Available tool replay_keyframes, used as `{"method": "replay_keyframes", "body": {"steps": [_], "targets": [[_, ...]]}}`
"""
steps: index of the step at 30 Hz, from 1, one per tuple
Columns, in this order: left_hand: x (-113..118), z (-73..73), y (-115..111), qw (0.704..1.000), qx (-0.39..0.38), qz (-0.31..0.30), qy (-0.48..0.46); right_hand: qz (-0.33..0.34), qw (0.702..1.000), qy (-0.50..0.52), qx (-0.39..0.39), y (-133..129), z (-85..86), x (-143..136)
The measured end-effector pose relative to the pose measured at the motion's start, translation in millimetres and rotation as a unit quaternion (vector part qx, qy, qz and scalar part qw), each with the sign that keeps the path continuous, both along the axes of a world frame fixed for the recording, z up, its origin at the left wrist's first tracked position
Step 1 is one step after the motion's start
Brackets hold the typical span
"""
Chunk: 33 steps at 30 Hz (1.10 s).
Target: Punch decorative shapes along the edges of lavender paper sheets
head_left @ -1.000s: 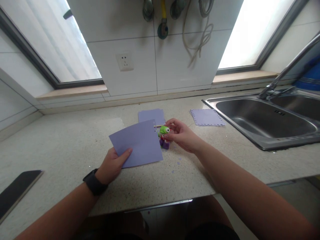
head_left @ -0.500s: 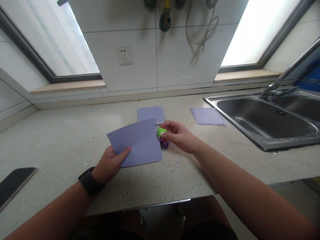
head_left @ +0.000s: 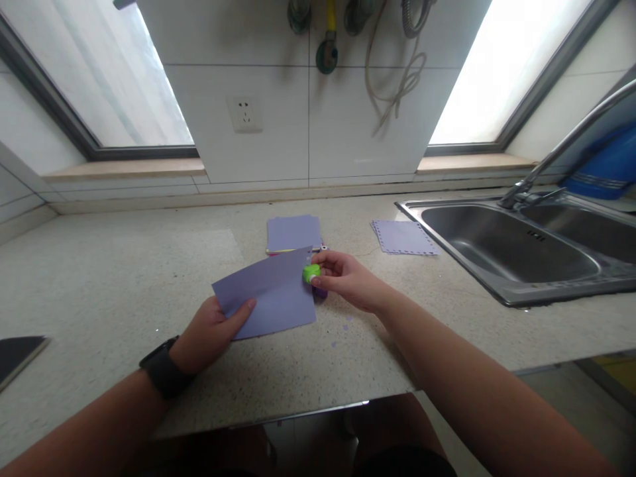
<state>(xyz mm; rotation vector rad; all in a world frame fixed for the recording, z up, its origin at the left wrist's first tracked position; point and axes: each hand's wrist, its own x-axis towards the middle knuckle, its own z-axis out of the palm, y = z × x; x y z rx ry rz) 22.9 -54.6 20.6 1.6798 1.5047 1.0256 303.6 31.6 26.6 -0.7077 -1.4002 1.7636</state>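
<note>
The purple sheet (head_left: 268,298) is held over the table (head_left: 149,278) between the hands, its left side pinched between thumb and fingers of the left hand (head_left: 213,328). At the sheet's right edge, the green tool (head_left: 311,273) is pinched by the right hand (head_left: 350,281). Beyond the sheet, a paper stack (head_left: 294,232) is seen; to the sheet's far right, notched sheets (head_left: 403,236) are laid near the sink (head_left: 511,245).

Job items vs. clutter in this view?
In the job:
- purple sheet, in the left hand
- green punch-like tool, in the right hand, at the sheet's edge
- sheets with notched edges
- plain purple stack, likely

Just there:
- dark flat object, far left
- sink
- wall socket
</note>
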Motion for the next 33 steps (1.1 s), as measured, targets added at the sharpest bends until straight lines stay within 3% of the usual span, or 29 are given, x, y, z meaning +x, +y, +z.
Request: {"method": "replay_keyframes", "body": {"steps": [33], "targets": [[1.1,3.0,1.0,1.0,0.013,0.003,0.008,0.017,0.999,0.026,0.009,-6.4,9.1,-4.4]]}}
